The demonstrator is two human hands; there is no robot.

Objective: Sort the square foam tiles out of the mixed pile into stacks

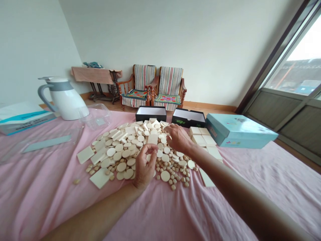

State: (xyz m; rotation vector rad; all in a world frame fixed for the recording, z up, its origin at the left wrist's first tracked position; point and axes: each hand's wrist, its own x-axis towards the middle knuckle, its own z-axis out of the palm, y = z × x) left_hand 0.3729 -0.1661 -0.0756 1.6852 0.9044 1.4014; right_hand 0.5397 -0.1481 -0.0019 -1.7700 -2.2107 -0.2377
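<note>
A heap of pale wooden pieces [127,153] spreads over the pink cloth, with round discs, square tiles and small cubes mixed together. My left hand [145,165] is curled at the heap's near side, thumb close to the bent fingers; what it holds, if anything, I cannot make out. Just beyond its fingers is a square wooden tile [152,139]. Over the right part of the heap, my right hand [178,136] reaches leftward, thumb and fingers apart, fingertips at some discs. Small wooden cubes [175,171] lie below it, near a round disc [165,176].
Two black open boxes [150,117] stand behind the heap. Stacked square tiles [200,140] and a light blue box [240,130] are at right. On the left are a white jug [66,100], a clear plastic container [96,117] and a tissue pack [26,118].
</note>
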